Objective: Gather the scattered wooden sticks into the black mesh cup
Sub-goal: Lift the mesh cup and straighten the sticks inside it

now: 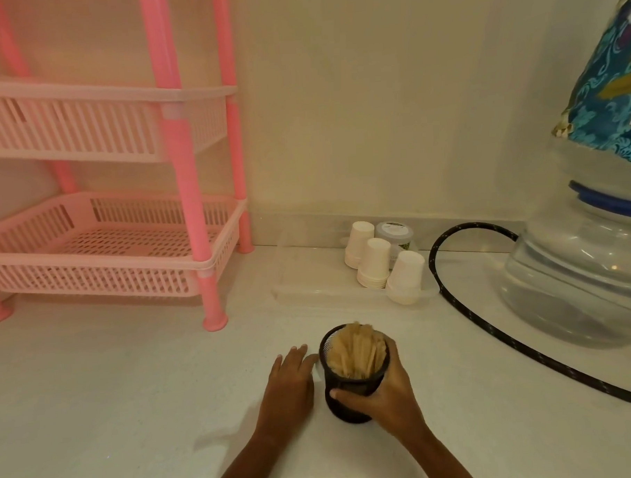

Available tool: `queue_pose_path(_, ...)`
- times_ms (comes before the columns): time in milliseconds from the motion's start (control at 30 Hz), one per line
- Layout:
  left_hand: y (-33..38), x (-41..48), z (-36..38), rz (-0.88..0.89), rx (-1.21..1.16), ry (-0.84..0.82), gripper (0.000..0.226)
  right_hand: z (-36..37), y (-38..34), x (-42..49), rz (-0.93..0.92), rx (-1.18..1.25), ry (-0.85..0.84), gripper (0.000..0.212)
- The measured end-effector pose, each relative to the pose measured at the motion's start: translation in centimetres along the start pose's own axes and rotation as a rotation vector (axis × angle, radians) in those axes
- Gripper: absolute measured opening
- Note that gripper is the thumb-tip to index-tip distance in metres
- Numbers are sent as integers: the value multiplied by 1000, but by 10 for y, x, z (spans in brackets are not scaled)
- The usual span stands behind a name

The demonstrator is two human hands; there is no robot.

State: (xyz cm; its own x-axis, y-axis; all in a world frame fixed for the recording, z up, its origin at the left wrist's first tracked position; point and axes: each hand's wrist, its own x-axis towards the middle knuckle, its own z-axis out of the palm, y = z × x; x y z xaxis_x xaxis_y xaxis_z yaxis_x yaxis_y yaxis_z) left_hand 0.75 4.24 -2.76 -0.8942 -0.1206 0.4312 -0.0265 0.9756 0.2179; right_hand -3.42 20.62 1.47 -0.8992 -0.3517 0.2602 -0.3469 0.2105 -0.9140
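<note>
White speckled tabletop [132,391] meets a cream wall, carrying a pink plastic two-tier basket rack [108,248], stacked white paper cups [375,268] in a clear tray and a black braided hose [491,325]. A clear water jug [576,274] and patterned blue cloth [611,92] are cut off at right. The right hand [386,398] wraps around the black mesh cup [350,400], full of upright wooden sticks [355,352]. The left hand [288,388] lies flat and open beside it.
</note>
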Motion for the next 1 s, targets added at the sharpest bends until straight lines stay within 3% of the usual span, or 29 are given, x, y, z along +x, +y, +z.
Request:
queue_pose_path(100, 0, 1, 2, -5, 26, 25, 49, -2, -5, 3, 21, 27, 67, 89)
queue_pose_path(200, 2, 0, 0, -12, 25, 20, 52, -4, -10, 6, -22, -8, 14, 95)
queue_pose_path(300, 3, 0, -1, -14, 30, 8, 50, -9, -16, 8, 3, 16, 103, 97)
queue_pose_path(400, 2, -1, -1, -8, 38, 10, 52, -10, -20, 8, -31, -16, 38, 96)
queue_pose_path(500, 1, -1, 0, -20, 13, 31, 50, -12, -21, 8, -20, 53, 152, 97)
queue_pose_path(600, 0, -2, 2, 7, 26, 46, 53, -8, -22, 5, -44, 0, 32, 96)
queue_pose_path(700, -1, -2, 3, -7, 30, 71, 49, -10, -21, 6, -22, 55, 162, 97)
queue_pose_path(800, 0, -2, 4, 0, 25, 85, 49, -8, -19, 5, -63, -10, 80, 92)
queue_pose_path(1000, 2, -2, -1, -7, -13, 61, 48, -4, -12, 4, -88, -86, 179, 94)
